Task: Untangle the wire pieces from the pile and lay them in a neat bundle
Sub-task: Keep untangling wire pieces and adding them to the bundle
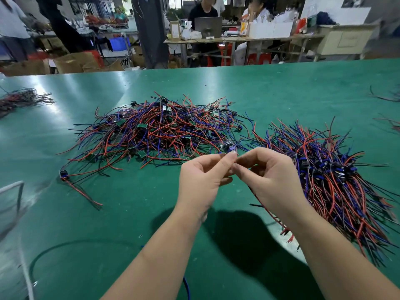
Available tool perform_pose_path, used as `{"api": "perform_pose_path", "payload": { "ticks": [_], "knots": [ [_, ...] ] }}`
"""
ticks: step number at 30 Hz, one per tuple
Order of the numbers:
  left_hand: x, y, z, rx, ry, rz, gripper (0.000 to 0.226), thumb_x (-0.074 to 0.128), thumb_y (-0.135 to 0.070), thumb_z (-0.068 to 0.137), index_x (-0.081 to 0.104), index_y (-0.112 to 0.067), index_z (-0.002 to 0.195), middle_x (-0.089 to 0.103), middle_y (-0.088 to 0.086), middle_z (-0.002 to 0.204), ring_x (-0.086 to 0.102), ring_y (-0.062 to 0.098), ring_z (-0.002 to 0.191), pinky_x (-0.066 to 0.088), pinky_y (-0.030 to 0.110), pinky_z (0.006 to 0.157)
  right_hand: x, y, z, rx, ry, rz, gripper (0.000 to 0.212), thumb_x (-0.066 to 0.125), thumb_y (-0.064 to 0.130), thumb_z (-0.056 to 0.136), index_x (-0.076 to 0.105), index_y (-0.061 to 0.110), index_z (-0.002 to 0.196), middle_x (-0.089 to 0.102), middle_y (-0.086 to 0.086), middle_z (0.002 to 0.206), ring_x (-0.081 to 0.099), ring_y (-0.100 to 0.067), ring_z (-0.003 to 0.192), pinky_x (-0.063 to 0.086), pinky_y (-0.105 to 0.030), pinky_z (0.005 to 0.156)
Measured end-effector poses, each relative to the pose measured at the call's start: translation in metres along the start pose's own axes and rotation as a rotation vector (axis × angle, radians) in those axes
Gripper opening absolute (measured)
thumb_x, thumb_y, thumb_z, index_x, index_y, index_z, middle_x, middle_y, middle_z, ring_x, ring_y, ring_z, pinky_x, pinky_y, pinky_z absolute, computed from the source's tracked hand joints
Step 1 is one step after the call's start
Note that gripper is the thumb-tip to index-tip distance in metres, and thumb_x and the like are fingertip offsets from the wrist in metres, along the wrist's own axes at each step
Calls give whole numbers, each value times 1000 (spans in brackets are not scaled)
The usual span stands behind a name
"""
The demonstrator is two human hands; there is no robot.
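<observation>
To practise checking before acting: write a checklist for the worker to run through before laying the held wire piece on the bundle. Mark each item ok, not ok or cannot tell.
1. The left hand and right hand both pinch the wire piece: ok.
2. The wire piece is clear of the tangled pile: cannot tell; they overlap in view.
3. Its wires are straight: cannot tell; the right hand hides them.
4. The bundle lies roughly aligned on the table: ok.
5. The tangled pile and bundle are apart: not ok; stray ends meet.
</observation>
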State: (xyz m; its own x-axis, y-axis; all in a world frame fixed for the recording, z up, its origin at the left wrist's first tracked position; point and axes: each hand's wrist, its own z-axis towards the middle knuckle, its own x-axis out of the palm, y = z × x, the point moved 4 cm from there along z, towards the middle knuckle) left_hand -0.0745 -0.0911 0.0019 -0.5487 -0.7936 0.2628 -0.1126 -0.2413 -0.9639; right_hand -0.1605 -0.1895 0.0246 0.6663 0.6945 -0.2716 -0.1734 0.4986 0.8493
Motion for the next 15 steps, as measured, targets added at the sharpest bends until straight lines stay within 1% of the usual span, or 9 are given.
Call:
{"api": "perform_pose_path", "payload": {
  "ticks": [2, 3, 5, 7, 8, 10, 12, 14, 15],
  "knots": [
    [0, 0, 0, -25, -8, -75, 12, 76, -28, 67, 75, -17, 64, 72, 4, 69, 65, 10, 60, 54, 20, 58, 2, 1, -1, 16, 30, 22, 26, 77, 8, 77, 65, 28, 67, 65, 9, 61, 46, -8, 51, 39, -29, 47],
    [0, -2, 0, -32, -16, -107, 13, 75, -28, 65, 75, -16, 64, 72, 4, 69, 64, 9, 59, 54, 20, 58, 4, 2, -2, 31, 63, 53, 24, 76, 7, 77, 66, 26, 68, 64, 8, 58, 45, -8, 49, 37, -26, 44],
    [-1, -5, 1, -42, -29, -144, 11, 73, -24, 70, 75, -16, 62, 72, 3, 69, 64, 9, 58, 54, 20, 57, 8, 2, -4, 92, 135, 116, 16, 75, 9, 79, 69, 19, 68, 61, 3, 51, 44, -7, 40, 36, -18, 41],
    [-3, -8, 2, -55, -15, -174, 17, 70, -16, 79, 75, -15, 63, 72, 4, 69, 64, 9, 55, 54, 20, 55, 8, -3, -2, 235, 114, 242, 19, 70, 17, 84, 71, 10, 67, 62, -9, 53, 45, -12, 39, 35, -19, 40],
    [-4, -10, 2, -55, 12, -174, 14, 70, -16, 78, 75, -13, 65, 72, 5, 69, 64, 9, 53, 53, 20, 53, 6, -7, -1, 334, 78, 350, 23, 66, 22, 85, 72, 7, 69, 61, -11, 56, 46, -14, 41, 35, -20, 40],
    [-2, -14, 1, -39, 108, -167, 10, 73, -21, 69, 76, -11, 69, 71, 6, 68, 61, 9, 50, 52, 20, 51, 4, -12, 1, 492, 36, 536, 31, 61, 34, 81, 74, 7, 74, 60, -7, 59, 46, -13, 47, 34, -20, 45],
    [1, -16, -2, -46, 218, -148, 14, 72, -23, 64, 77, -12, 72, 71, 7, 68, 59, 9, 48, 51, 21, 51, 5, -11, 2, 529, 78, 617, 35, 58, 40, 76, 76, 11, 71, 61, -3, 61, 47, -11, 50, 35, -20, 50],
    [5, -15, -6, -57, 291, -106, 13, 71, -21, 64, 77, -14, 72, 71, 6, 67, 58, 10, 47, 50, 21, 50, 7, -8, 1, 501, 146, 691, 31, 58, 37, 76, 74, 12, 67, 63, -2, 61, 51, -9, 51, 38, -18, 51],
    [6, -15, -8, -62, 309, -88, 12, 71, -21, 64, 77, -13, 72, 71, 5, 67, 58, 10, 47, 50, 21, 50, 7, -7, 1, 478, 172, 713, 28, 59, 33, 76, 75, 12, 69, 64, -1, 62, 53, -7, 52, 38, -17, 52]
  ]
}}
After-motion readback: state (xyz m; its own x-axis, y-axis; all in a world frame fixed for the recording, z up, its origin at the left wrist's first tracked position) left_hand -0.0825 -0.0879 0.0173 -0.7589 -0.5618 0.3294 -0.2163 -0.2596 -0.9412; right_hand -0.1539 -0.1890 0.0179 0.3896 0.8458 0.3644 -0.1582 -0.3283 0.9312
